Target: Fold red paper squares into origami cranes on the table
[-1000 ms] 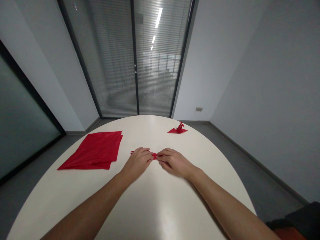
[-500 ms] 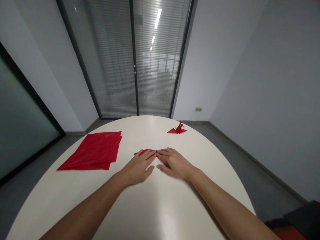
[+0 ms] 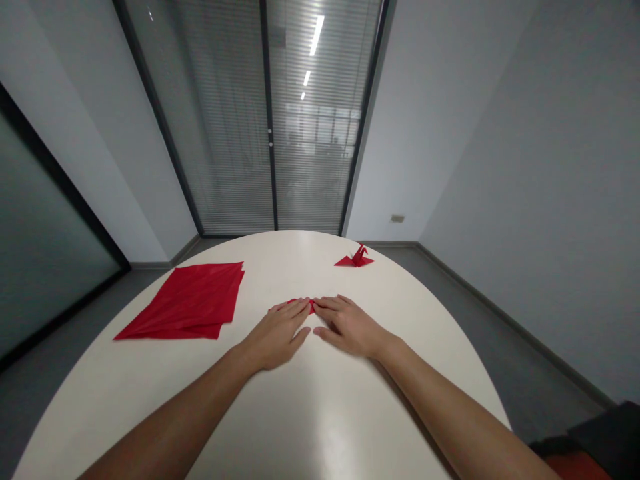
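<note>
My left hand (image 3: 277,331) and my right hand (image 3: 347,323) lie flat side by side on the round white table (image 3: 300,413). Their stretched fingers press down on a small folded piece of red paper (image 3: 311,305), of which only a sliver shows between the fingertips. Both hands are open, palms down, and neither grips anything.
A stack of red paper sheets (image 3: 190,300) lies on the table to the left. A finished red paper crane (image 3: 356,257) stands at the table's far right edge. Glass doors with blinds are behind the table, and grey walls stand on both sides.
The hands went from pinching the small red paper between their fingertips to lying flat on it with fingers stretched. Less of the paper shows now.
</note>
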A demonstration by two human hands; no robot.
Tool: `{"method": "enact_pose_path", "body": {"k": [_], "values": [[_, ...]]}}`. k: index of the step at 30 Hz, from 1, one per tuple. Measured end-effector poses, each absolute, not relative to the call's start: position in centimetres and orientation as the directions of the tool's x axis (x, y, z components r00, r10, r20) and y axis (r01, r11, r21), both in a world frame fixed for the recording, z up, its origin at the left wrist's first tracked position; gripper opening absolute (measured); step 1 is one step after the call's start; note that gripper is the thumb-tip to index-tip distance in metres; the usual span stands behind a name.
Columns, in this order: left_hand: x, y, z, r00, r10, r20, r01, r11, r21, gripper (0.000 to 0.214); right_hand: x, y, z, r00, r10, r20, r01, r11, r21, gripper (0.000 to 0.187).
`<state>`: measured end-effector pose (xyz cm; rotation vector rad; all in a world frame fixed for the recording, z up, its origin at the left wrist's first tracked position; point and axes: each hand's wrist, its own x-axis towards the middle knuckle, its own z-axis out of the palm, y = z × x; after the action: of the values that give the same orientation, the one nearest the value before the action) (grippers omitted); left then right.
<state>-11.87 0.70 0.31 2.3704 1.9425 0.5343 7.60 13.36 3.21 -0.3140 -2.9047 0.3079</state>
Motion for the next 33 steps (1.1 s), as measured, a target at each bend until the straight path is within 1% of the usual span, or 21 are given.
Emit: {"method": "enact_pose_path", "body": {"k": [2,4,9,12,15,21,27,30,33], "values": [[-11.85,0.77,0.39,0.173,0.941,0.290,0.934,-0.250,0.256,0.046,7.48,13.74,3.18,-0.949,0.203,0.240,0.152,0.965,-0.214,0.034],[-11.79,0.82,0.49,0.192,0.926,0.325,0.920,-0.285,0.269,0.043,7.34,14.11,3.13,-0.941,0.181,0.287,0.125,0.971,-0.202,0.024],[-11.68,0.92,0.44,0.190,0.915,0.357,0.914,-0.298,0.276,0.042,6.99,14.42,3.11,-0.923,0.215,0.318,0.165,0.970,-0.178,0.016],[-11.73,1.03,0.23,0.152,0.908,0.390,0.907,-0.285,0.311,0.039,6.86,14.29,3.13,-0.920,0.235,0.314,0.186,0.966,-0.177,0.011],[-11.75,1.14,0.07,0.086,0.902,0.422,0.905,-0.249,0.346,0.030,6.83,14.18,3.16,-0.919,0.237,0.316,0.190,0.967,-0.171,0.010],[-11.49,1.17,0.25,0.001,0.907,0.421,0.910,-0.175,0.375,0.015,6.89,14.23,3.17,-0.919,0.234,0.319,0.183,0.966,-0.182,0.012],[-11.24,1.15,0.72,-0.015,0.919,0.393,0.919,-0.142,0.368,0.018,6.87,14.21,2.93,-0.912,0.230,0.339,0.161,0.962,-0.221,0.015],[-11.24,1.14,0.75,-0.025,0.916,0.400,0.923,-0.133,0.362,0.020,6.86,14.03,2.98,-0.916,0.232,0.329,0.166,0.962,-0.218,0.016],[-11.25,1.14,0.76,-0.036,0.913,0.407,0.923,-0.126,0.363,0.021,6.86,13.95,3.01,-0.910,0.259,0.325,0.198,0.958,-0.208,0.019]]}}
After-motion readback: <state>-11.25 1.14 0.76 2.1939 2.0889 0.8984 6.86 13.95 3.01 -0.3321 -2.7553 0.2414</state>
